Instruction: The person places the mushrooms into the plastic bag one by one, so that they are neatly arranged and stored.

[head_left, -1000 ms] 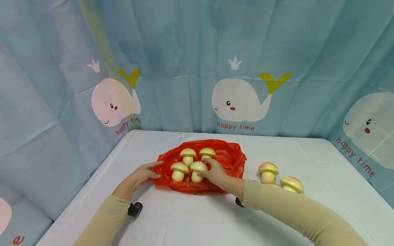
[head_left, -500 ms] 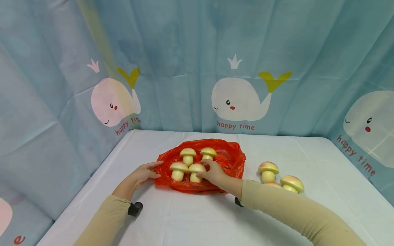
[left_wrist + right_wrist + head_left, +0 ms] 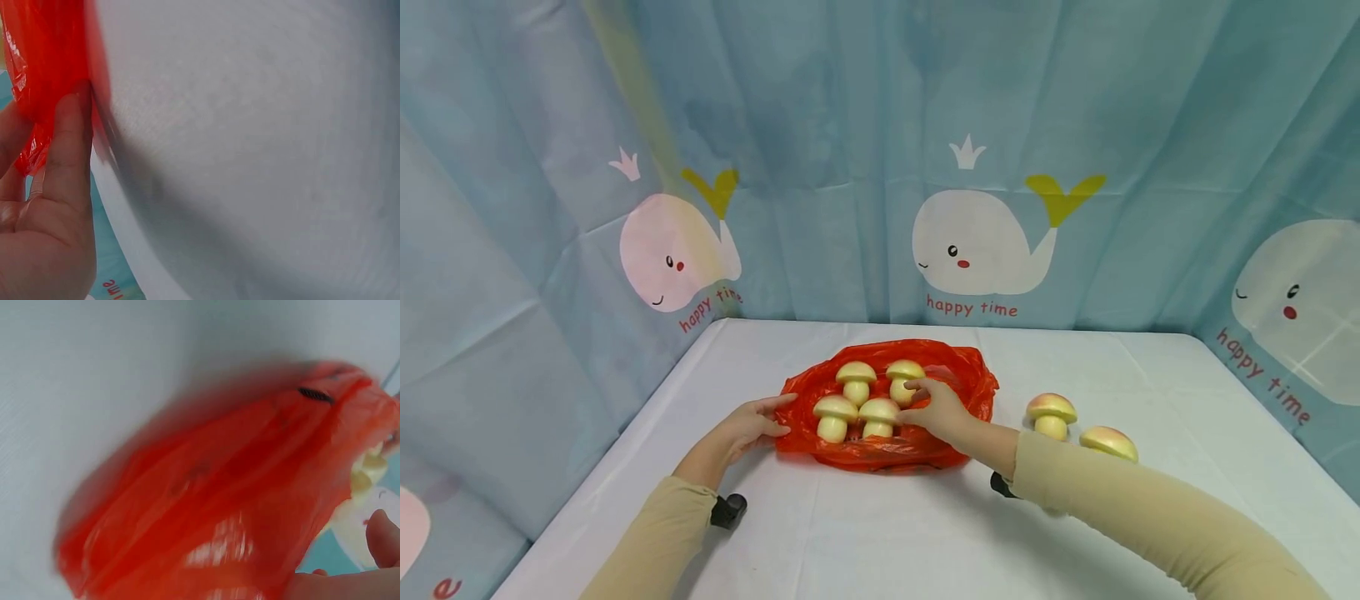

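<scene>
A red plastic bag (image 3: 970, 392) lies spread with its mouth open on the white table. Inside it several pale yellow toy mushrooms stand upright in two rows, the front right mushroom (image 3: 878, 410) having a pinkish cap. My left hand (image 3: 747, 427) holds the bag's left edge between thumb and fingers; the left wrist view shows the red plastic (image 3: 53, 56) there. Over the bag's right part hovers my right hand (image 3: 942, 412), thumb and fingers apart, nothing between them. Its fingertips are close to the right-hand mushrooms; whether they touch is unclear.
To the right of the bag, a toy mushroom (image 3: 1051, 414) stands upright and another mushroom (image 3: 1108, 442) is partly behind my right sleeve (image 3: 1120, 492). A pale bit shows below that sleeve. A blue whale-print curtain (image 3: 842, 250) hangs behind the table (image 3: 850, 542).
The front right mushroom has shifted slightly left beside its neighbour. My right hand has let go of it and drawn back to the right. My left hand has stayed at the bag's edge.
</scene>
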Demonstrator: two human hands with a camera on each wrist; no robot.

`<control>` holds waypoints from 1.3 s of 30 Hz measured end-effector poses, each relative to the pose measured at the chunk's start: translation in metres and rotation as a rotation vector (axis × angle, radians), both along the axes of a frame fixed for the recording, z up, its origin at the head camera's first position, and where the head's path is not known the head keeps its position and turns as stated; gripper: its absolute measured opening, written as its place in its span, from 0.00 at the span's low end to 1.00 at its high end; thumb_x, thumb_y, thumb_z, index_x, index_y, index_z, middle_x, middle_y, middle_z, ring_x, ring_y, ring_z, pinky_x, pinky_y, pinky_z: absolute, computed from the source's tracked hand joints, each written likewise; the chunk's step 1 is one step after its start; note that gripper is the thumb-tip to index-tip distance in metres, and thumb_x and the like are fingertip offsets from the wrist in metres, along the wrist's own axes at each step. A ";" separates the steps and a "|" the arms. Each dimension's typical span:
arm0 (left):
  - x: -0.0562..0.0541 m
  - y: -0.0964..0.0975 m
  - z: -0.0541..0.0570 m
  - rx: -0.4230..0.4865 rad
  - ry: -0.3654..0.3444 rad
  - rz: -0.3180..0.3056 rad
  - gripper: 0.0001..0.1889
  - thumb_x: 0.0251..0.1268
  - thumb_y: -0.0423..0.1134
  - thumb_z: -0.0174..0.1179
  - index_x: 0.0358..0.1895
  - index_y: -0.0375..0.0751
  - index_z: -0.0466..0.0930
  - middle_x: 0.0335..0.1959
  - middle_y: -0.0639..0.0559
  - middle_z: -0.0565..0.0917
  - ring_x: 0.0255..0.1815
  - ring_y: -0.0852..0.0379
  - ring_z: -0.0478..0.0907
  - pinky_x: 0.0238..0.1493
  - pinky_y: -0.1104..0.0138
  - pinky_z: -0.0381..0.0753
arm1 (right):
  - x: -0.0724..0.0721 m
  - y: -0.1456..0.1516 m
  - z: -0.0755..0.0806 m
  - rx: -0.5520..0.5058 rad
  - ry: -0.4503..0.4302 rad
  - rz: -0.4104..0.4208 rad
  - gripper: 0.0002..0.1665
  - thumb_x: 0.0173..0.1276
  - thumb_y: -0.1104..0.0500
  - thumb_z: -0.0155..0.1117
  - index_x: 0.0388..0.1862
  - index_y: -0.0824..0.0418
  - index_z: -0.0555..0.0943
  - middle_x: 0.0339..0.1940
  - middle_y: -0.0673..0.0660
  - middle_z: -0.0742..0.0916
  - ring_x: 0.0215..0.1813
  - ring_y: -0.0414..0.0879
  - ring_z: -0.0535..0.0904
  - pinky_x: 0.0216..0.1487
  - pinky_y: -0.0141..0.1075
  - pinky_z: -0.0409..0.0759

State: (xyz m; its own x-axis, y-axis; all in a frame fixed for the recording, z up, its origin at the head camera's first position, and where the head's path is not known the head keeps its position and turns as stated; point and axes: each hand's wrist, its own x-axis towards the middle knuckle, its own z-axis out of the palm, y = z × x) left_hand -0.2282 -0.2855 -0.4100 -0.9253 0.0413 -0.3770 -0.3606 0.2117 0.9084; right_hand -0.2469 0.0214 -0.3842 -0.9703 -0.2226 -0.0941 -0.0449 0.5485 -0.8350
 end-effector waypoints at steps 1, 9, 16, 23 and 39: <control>0.000 0.000 0.000 -0.001 0.000 -0.001 0.32 0.64 0.24 0.57 0.73 0.37 0.62 0.72 0.30 0.57 0.63 0.38 0.65 0.52 0.61 0.80 | 0.000 0.003 0.002 -0.002 0.006 -0.002 0.30 0.59 0.60 0.73 0.61 0.62 0.76 0.49 0.59 0.81 0.54 0.53 0.74 0.54 0.44 0.79; -0.001 0.001 0.001 -0.024 -0.005 -0.005 0.33 0.65 0.25 0.57 0.73 0.38 0.61 0.72 0.30 0.56 0.64 0.37 0.63 0.55 0.59 0.78 | 0.001 0.035 0.021 -0.088 0.007 -0.017 0.28 0.63 0.62 0.70 0.62 0.63 0.76 0.55 0.64 0.81 0.57 0.56 0.75 0.50 0.43 0.81; -0.001 -0.001 0.001 -0.031 -0.003 -0.002 0.33 0.65 0.26 0.57 0.73 0.39 0.61 0.72 0.31 0.56 0.64 0.37 0.62 0.54 0.60 0.79 | 0.003 0.062 0.040 -0.103 -0.021 -0.055 0.29 0.66 0.60 0.67 0.65 0.65 0.72 0.60 0.67 0.78 0.55 0.57 0.76 0.53 0.46 0.80; 0.001 0.000 0.000 -0.024 0.012 -0.018 0.33 0.65 0.25 0.57 0.73 0.37 0.60 0.72 0.30 0.57 0.63 0.37 0.64 0.52 0.60 0.80 | 0.005 0.098 0.059 -0.092 -0.006 -0.061 0.33 0.69 0.57 0.64 0.69 0.65 0.67 0.63 0.68 0.76 0.58 0.60 0.75 0.53 0.47 0.79; 0.000 0.000 -0.001 -0.018 0.014 -0.016 0.33 0.64 0.25 0.57 0.73 0.37 0.61 0.72 0.29 0.57 0.63 0.37 0.63 0.54 0.59 0.79 | -0.002 0.172 0.059 0.028 0.107 0.035 0.35 0.69 0.55 0.64 0.68 0.71 0.66 0.63 0.73 0.74 0.60 0.64 0.73 0.57 0.53 0.75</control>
State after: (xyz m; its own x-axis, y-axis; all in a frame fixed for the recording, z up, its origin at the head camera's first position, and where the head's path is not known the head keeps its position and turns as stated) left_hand -0.2277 -0.2852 -0.4112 -0.9296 0.0499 -0.3652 -0.3447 0.2336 0.9092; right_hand -0.2486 0.1935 -0.3248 -0.9668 -0.2557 0.0026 -0.1524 0.5682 -0.8087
